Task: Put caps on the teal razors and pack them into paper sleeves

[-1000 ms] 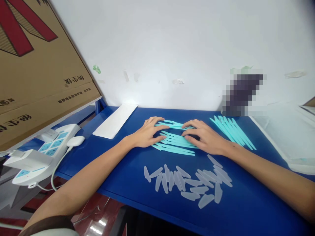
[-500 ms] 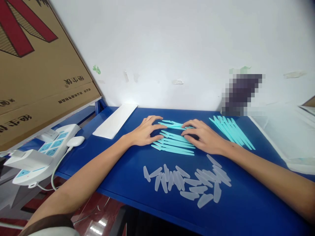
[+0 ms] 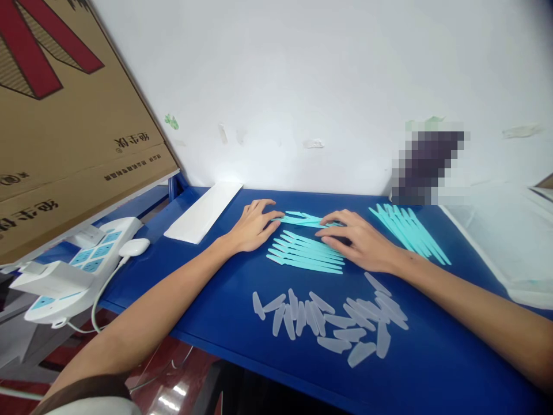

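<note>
Hands both open and flat, gripping nothing: left hand [image 3: 253, 229] and right hand [image 3: 359, 243] bracket the teal sticks [image 3: 307, 256] lying in a row on the desk [image 3: 207, 274], behind the clear caps [image 3: 332, 323]; best to push lightly inward from both ends, fingers low, so none ride over each other.

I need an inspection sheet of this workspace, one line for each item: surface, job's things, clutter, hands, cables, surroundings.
Surface: blue table top, smooth, partly covered.
Job's things: row of turquoise flat plastic sticks between the hands; second fan of turquoise sticks to the right; translucent plastic caps scattered nearer the person.
Clutter: white flat rectangular strip at the back left.
Grippers: left hand and right hand open, fingertips on the farthest sticks.
Cables: white cable hanging from the white power strip at the left.
Surroundings: brown cardboard box leaning at the left; white wall behind.
</note>
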Available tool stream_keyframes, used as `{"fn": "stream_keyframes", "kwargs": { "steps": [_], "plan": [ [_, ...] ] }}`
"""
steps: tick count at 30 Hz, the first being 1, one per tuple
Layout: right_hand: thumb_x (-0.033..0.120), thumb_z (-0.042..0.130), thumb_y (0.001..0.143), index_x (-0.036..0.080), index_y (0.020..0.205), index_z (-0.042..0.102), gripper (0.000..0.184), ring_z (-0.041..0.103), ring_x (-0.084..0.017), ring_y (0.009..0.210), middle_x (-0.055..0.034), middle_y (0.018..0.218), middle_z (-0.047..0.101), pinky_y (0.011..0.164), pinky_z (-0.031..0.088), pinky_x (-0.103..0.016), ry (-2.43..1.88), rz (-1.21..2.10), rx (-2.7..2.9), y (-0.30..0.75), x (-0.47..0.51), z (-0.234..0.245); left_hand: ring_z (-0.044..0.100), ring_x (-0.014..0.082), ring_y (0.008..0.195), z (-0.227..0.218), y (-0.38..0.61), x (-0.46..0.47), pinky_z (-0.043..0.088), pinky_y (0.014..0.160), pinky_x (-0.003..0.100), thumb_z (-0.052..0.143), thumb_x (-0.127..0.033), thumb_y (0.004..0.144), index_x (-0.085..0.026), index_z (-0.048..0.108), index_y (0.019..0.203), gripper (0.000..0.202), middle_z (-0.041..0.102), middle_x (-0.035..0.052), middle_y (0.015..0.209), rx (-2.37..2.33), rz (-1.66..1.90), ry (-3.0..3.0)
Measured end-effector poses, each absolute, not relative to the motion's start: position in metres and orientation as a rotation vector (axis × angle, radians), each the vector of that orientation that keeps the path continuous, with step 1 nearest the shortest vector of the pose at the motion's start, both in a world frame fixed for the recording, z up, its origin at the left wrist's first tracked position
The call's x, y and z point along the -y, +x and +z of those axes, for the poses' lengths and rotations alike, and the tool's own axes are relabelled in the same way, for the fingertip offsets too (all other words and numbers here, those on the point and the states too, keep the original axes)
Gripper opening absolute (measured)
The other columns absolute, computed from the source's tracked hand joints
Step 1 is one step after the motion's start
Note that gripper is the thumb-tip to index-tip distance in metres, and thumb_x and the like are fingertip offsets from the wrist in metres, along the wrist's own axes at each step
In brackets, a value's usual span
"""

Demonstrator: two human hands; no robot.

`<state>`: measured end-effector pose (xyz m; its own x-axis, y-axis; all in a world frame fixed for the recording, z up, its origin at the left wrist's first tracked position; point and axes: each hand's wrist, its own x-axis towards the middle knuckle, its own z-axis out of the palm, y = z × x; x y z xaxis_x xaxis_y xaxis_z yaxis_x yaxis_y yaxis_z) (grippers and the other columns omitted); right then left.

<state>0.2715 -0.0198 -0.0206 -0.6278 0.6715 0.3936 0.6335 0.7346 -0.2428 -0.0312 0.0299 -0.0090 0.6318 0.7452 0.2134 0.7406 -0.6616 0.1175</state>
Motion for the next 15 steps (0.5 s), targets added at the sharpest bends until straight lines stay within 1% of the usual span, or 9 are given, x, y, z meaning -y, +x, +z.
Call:
{"fn": "stream_keyframes", "kwargs": {
  "steps": [2,7,12,15],
  "plan": [
    [0.040,0.037,0.105,0.022,0.119,0.072,0.041,0.056,-0.029,0.115,-0.0137,0.126,0.062,0.098,0.042,-0.051,-1.061,0.058,2.421,0.2715,0.0193,-0.0226,0.035,0.0360,0.139,-0.0088,-0.0308,-0.0294,0.035,0.108,0.060,0.031,-0.046,0.107,-0.025,0.060,0.139,0.048,0.042,0.0153,0.149,-1.286,0.357,2.814],
    [0.047,0.035,0.104,0.022,0.132,0.066,0.048,0.050,-0.033,0.127,-0.0143,0.140,0.056,0.101,0.039,-0.055,-1.244,0.019,2.392,0.2705,0.0182,-0.0255,0.033,0.0382,0.141,-0.0083,-0.0312,-0.0300,0.032,0.109,0.064,0.029,-0.050,0.107,-0.028,0.056,0.145,0.051,0.039,0.0152,0.153,-1.277,0.283,2.785],
    [0.048,0.032,0.104,0.021,0.131,0.066,0.050,0.056,-0.031,0.119,-0.0127,0.132,0.063,0.097,0.041,-0.051,-1.323,0.077,2.388,0.2691,0.0185,-0.0239,0.030,0.0386,0.143,-0.0064,-0.0318,-0.0300,0.030,0.110,0.066,0.028,-0.052,0.107,-0.033,0.053,0.147,0.052,0.038,0.0137,0.155,-1.248,0.229,2.755],
    [0.048,0.032,0.104,0.021,0.130,0.067,0.051,0.057,-0.031,0.117,-0.0130,0.128,0.065,0.096,0.041,-0.050,-1.332,0.099,2.368,0.2695,0.0178,-0.0241,0.028,0.0384,0.145,-0.0032,-0.0301,-0.0266,0.028,0.111,0.067,0.027,-0.053,0.107,-0.035,0.050,0.150,0.052,0.036,0.0126,0.157,-1.202,0.179,2.722]
  ]
}}
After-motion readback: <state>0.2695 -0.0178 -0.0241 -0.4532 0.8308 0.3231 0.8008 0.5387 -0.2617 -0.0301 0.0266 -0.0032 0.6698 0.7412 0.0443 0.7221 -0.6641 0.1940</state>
